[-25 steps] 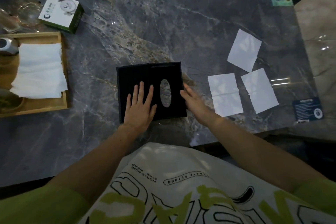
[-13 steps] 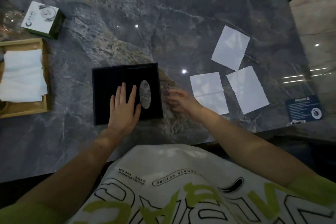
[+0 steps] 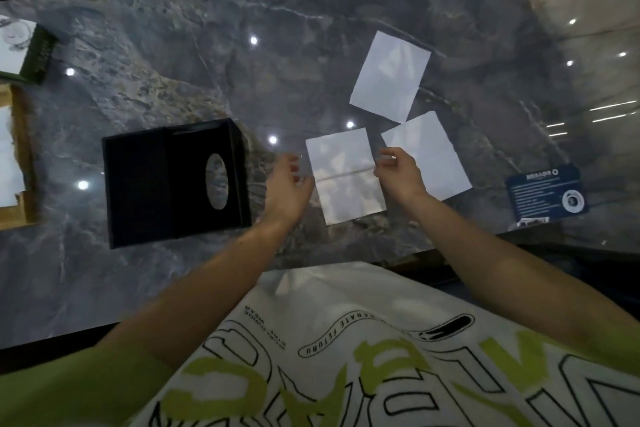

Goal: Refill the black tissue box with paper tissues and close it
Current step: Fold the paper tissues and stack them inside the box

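Tissues are what both hands now reach for: the left hand (image 3: 289,184) and the right hand (image 3: 398,172) flank the nearest tissue (image 3: 344,177), each grip half open with curled fingers near its side edges and nothing held yet. Pinching both edges lightly and lifting level would, I judge, keep the thin sheet from creasing or tearing. Two more tissues (image 3: 389,76) lie just beyond and to the right on the marble tabletop (image 3: 214,55). The black tissue box (image 3: 173,180) sits open to the left, its oval-slotted lid folded out. Half a second ago the left hand pressed flat on that box; it has since let go and crossed to the tissue.
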The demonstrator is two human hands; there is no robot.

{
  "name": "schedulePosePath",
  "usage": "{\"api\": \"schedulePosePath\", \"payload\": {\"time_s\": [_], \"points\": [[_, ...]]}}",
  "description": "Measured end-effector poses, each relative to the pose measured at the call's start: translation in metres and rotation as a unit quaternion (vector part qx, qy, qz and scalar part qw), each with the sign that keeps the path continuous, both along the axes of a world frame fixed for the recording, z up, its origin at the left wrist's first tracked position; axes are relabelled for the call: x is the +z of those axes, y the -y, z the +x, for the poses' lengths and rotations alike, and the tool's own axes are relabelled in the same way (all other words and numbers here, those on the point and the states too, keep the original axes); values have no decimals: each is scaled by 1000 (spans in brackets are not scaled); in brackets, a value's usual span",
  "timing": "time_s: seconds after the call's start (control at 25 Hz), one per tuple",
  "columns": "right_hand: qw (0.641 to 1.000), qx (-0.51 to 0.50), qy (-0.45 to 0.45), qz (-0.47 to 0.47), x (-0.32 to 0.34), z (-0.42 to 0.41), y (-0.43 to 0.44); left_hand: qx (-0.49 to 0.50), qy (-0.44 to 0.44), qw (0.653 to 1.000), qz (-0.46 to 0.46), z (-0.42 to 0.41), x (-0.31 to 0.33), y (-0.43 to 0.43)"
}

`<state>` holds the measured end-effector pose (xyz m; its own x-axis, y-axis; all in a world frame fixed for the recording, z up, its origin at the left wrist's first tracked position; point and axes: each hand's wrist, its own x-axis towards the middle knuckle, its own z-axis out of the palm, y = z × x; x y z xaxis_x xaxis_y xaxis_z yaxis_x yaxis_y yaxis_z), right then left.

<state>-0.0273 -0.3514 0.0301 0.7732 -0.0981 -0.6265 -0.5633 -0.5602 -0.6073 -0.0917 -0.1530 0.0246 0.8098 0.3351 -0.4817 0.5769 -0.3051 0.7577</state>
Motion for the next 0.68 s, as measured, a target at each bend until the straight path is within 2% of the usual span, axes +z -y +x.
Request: {"api": "schedulePosePath", "payload": {"time_s": [0.16, 0.32, 0.44, 0.56, 0.68], "points": [[998, 58, -3, -10, -10, 8, 13, 77, -89, 992, -42, 15, -14, 25], [995, 91, -5, -28, -18, 13, 18, 161, -157, 965, -132, 21, -25, 35], [996, 91, -17, -7, -23, 13, 20, 166, -159, 966, -118, 18, -29, 38], [997, 76, -31, 15, -28, 14, 21, 184, -145, 959, -158, 18, -34, 39], [997, 70, -37, 20, -35, 17, 21, 194, -147, 957, -160, 22, -32, 44]]}}
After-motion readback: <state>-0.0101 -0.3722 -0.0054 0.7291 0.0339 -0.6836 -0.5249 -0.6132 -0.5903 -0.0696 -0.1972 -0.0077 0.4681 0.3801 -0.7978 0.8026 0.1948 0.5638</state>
